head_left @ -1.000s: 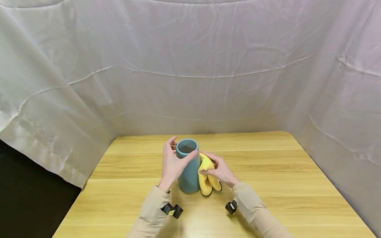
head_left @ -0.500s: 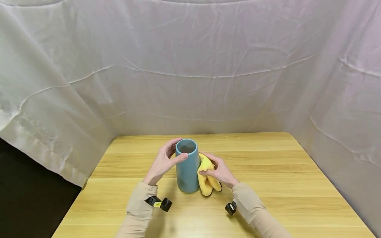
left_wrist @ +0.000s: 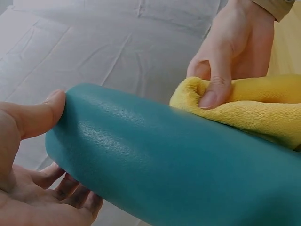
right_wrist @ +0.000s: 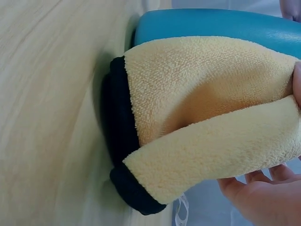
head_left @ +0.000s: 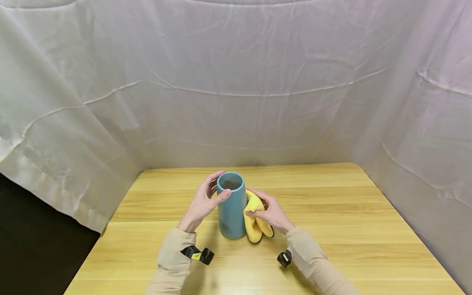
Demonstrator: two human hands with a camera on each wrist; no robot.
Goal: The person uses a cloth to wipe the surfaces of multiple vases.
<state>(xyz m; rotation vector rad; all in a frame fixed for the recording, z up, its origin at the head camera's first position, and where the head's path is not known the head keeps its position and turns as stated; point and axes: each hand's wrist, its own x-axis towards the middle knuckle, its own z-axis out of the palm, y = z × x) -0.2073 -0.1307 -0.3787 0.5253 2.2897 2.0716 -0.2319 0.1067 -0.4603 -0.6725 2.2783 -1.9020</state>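
Observation:
A tall blue-teal vase [head_left: 232, 215] stands upright on the wooden table in the head view, its round mouth facing up. My left hand [head_left: 199, 205] grips it near the rim, thumb on the front and fingers round the left and far side. The left wrist view shows this thumb [left_wrist: 40, 113] against the vase's upper end. On the other side my right hand [head_left: 273, 213] pinches a folded yellow cloth [head_left: 254, 227] that lies against the vase wall. The plush cloth [right_wrist: 188, 84] has a black edge, which hangs down near the table in the right wrist view.
The wooden table [head_left: 350, 213] extends to both sides and behind the vase. Pale curtains [head_left: 250, 123] hang around its back and sides. Black wrist cameras [head_left: 207, 256] sit on both beige sleeves [head_left: 309, 254].
My left hand has shifted left, and its thumb has slid from the vase's right front towards its middle. The right hand stays with the cloth in nearly the same place.

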